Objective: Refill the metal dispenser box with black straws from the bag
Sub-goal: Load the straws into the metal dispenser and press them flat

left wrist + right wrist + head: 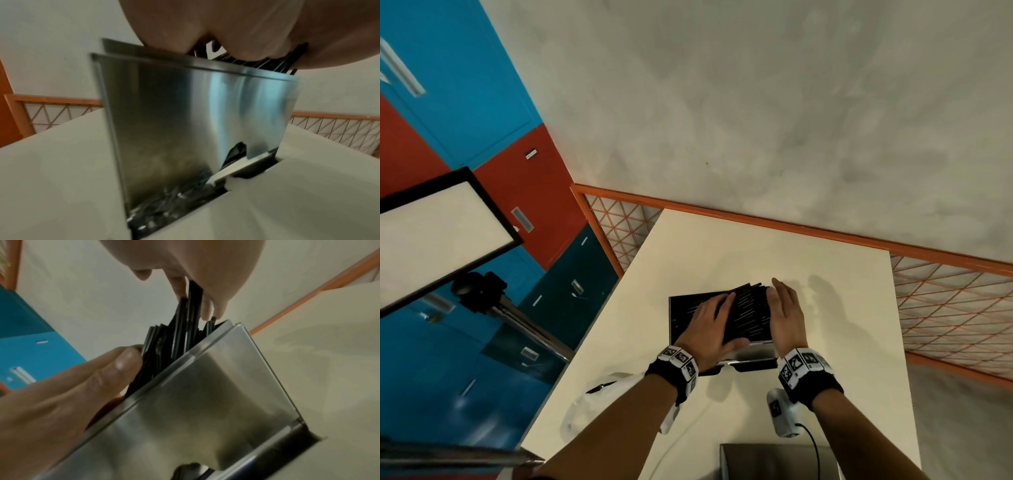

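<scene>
Flat-fingered, the left hand (pixel 710 323) and right hand (pixel 786 313) grasp nothing, pressing askew straws (pixel 751 313) into the box (pixel 748 356) at lower centre; levelling step, next squaring them in.

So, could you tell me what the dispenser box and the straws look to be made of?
The dispenser box looks like brushed stainless steel: silvery, with soft streaked reflections. The straws look like glossy black plastic, with thin highlights along them, though wrapped paper cannot be ruled out.

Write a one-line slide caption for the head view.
Both hands, left hand and right hand, flat against black straws piled in the metal dispenser box.
</scene>
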Tool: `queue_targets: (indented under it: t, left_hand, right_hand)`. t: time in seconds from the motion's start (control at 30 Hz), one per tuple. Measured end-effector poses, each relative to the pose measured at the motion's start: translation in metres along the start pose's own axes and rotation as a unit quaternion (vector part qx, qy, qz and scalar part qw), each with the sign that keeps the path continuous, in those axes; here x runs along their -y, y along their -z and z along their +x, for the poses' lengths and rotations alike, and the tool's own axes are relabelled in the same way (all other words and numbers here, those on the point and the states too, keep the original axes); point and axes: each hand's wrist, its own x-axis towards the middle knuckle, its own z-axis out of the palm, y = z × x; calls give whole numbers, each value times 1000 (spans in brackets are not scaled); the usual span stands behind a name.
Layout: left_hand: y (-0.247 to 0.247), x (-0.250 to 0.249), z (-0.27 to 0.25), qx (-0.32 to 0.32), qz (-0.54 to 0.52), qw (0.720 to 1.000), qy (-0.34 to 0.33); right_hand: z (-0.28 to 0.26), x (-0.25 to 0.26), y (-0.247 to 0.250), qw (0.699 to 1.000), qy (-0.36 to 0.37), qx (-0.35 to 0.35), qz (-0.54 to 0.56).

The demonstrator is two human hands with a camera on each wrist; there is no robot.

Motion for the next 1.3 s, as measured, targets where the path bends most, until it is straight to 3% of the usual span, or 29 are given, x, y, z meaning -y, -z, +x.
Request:
queue_targets:
  t: [0.2,0.43,0.63,0.93,1.13,1.23,1.3]
  left_hand:
    - [10,10,-8,-10,-6,999,45]
    - [3,7,-9,15,23,998,61]
    - [-6,5,-19,18,55,997,55]
    - [-15,0,-32,-63,81,995,13]
    - [-13,-1,-31,-17,91,995,21]
    - [-10,-2,-31,-9,83,996,27]
    - [-11,-1,-31,-5,82,996,30]
  right_hand:
    - [-10,-19,-24,971,96,82,-203]
    - [-9,-10,-14,976,112,56,-179]
    - [-17,-4,-16,934,206,71,-284]
    - [-39,-21,-12,933,194,85,-292]
    - [-37,-14,-6,936,197,115,-268]
    - [-39,-13,7,961,180,26,-210]
    - [-42,-12,16,983,109,-25,-147]
